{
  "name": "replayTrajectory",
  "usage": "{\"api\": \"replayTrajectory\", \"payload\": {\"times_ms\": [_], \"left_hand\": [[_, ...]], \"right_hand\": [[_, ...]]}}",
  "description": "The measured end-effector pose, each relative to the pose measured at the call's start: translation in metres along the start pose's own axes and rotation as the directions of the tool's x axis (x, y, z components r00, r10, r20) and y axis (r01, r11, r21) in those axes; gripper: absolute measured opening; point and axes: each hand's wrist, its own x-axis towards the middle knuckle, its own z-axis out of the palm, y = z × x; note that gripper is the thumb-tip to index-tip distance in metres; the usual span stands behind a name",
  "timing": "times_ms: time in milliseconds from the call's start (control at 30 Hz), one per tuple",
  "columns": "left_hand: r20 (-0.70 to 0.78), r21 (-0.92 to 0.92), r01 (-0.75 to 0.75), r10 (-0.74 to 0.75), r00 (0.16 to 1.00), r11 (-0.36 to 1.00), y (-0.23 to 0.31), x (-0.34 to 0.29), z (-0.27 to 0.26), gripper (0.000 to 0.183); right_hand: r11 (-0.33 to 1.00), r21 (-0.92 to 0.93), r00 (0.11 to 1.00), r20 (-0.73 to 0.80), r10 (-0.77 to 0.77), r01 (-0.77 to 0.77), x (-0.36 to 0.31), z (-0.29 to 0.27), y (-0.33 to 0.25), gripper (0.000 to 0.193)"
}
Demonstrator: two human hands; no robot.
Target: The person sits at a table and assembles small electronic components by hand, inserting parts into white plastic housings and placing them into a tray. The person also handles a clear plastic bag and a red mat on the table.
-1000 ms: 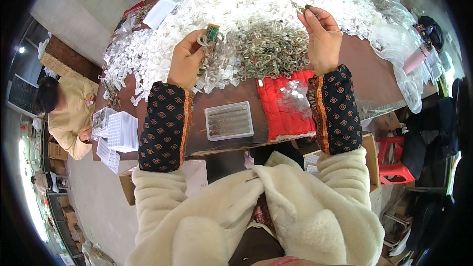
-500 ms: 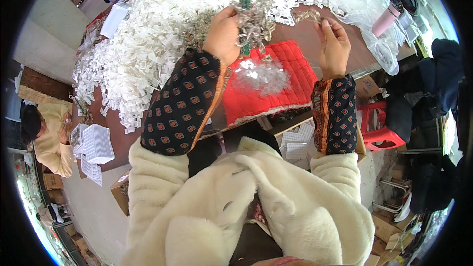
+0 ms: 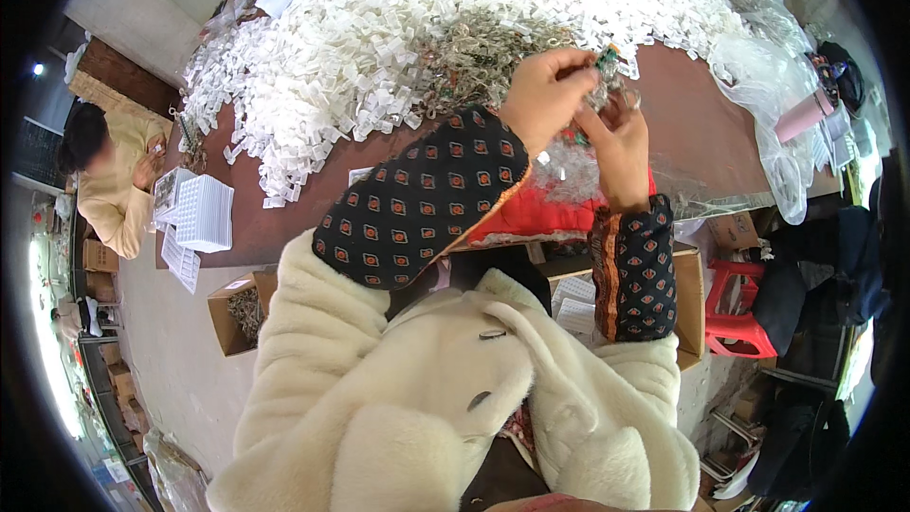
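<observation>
My left hand (image 3: pixel 544 98) is closed, with thumb and fingers pinching a green strip (image 3: pixel 607 59) wound with shiny, silvery looped strands (image 3: pixel 616 83). Just below and to its right, my right hand (image 3: pixel 621 154) has its fingers bent round the lower part of the same strands. The fingers partly hide the bundle, so its full shape does not show. Under my hands lies a red quilted pad (image 3: pixel 531 215), with small clear, flimsy pieces (image 3: pixel 573 173) on top. Beyond my left hand is a tangled heap of similar brownish-silver strands (image 3: pixel 474 57).
A large pile of small white plastic pieces (image 3: pixel 322 66) covers much of the brown table (image 3: pixel 697 128). To the right are a clear plastic bag (image 3: pixel 749 76) and a pink bottle (image 3: pixel 804 114). Another person (image 3: pixel 114 180) sits at left by stacked white trays (image 3: pixel 204 213).
My left hand has moved right with the green strip and strands, and my right hand has come down to meet it. The view has shifted too.
</observation>
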Motion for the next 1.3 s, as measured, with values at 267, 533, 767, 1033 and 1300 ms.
{"api": "replayTrajectory", "payload": {"times_ms": [267, 533, 767, 1033, 1300], "left_hand": [[-0.03, 0.302, -0.337, 0.362, 0.932, 0.892, 0.069, 0.005, -0.133, 0.038], [0.172, 0.918, -0.292, 0.395, 0.902, 0.268, 0.017, 0.0, -0.221, 0.039], [-0.119, 0.844, -0.171, 0.487, 0.865, 0.509, 0.047, 0.039, -0.233, 0.02], [0.072, 0.699, -0.504, 0.652, 0.755, 0.507, 0.094, 0.056, -0.229, 0.02], [-0.071, 0.738, -0.461, 0.736, 0.673, 0.493, 0.1, 0.045, -0.223, 0.02]], "right_hand": [[0.937, 0.347, 0.998, -0.052, -0.025, 0.041, 0.06, 0.05, -0.027, 0.036], [0.777, 0.627, 0.978, 0.132, -0.164, 0.045, 0.101, 0.088, -0.048, 0.012], [0.694, 0.705, 0.948, 0.104, -0.301, 0.143, 0.122, 0.075, -0.043, 0.012], [0.801, 0.558, 0.973, -0.059, -0.223, 0.218, 0.128, 0.069, -0.021, 0.019], [0.801, 0.57, 0.979, -0.18, -0.098, 0.185, 0.128, 0.061, -0.012, 0.022]]}}
